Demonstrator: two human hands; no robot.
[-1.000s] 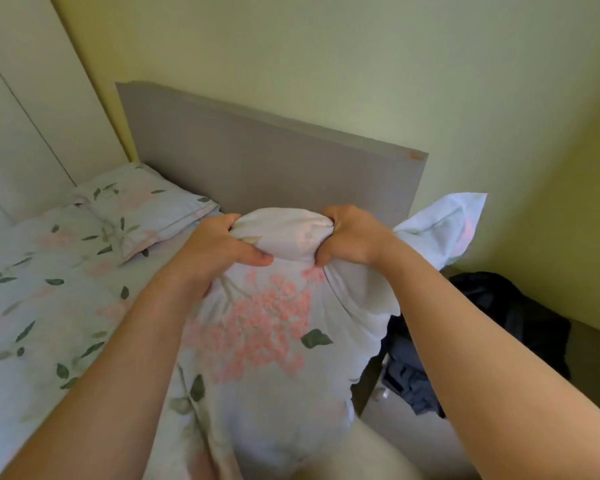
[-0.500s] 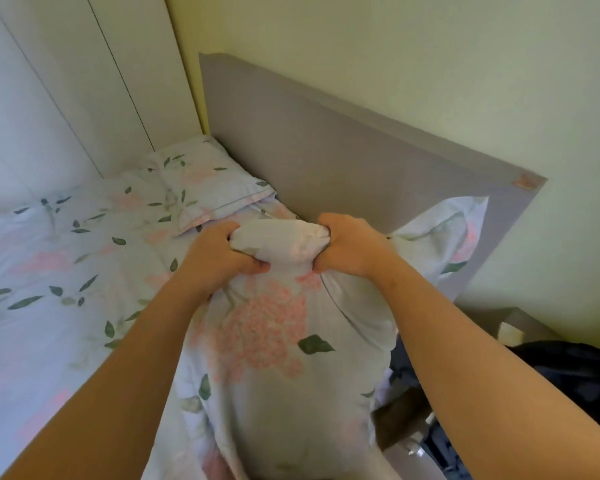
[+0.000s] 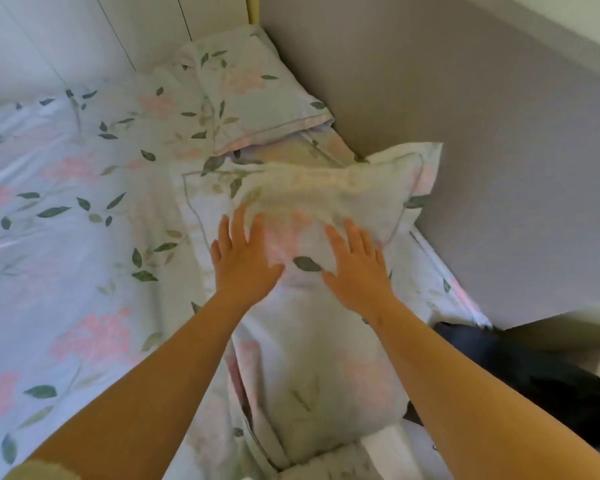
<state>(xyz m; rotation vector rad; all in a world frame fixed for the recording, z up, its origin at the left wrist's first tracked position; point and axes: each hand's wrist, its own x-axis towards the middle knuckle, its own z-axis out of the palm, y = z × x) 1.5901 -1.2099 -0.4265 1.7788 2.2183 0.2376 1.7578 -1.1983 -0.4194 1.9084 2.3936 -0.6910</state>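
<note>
A pillow (image 3: 326, 341) in a pale floral case with pink flowers and green leaves lies on the bed, its far end against the grey headboard (image 3: 482, 150). My left hand (image 3: 243, 258) and my right hand (image 3: 357, 268) lie flat on top of the pillow, side by side, fingers straight and spread toward the headboard. Neither hand holds anything. The pillow's far part is blurred.
A second floral pillow (image 3: 250, 88) lies at the far corner by the headboard. The matching floral sheet (image 3: 66, 237) covers the bed to the left. White wardrobe doors (image 3: 84, 36) stand beyond it. Dark clothing (image 3: 534, 372) lies at the right beside the bed.
Both hands let go of the pillow's bunched top edge. The pillow went down from upright onto the bed by the headboard, and my hands now lie flat on it.
</note>
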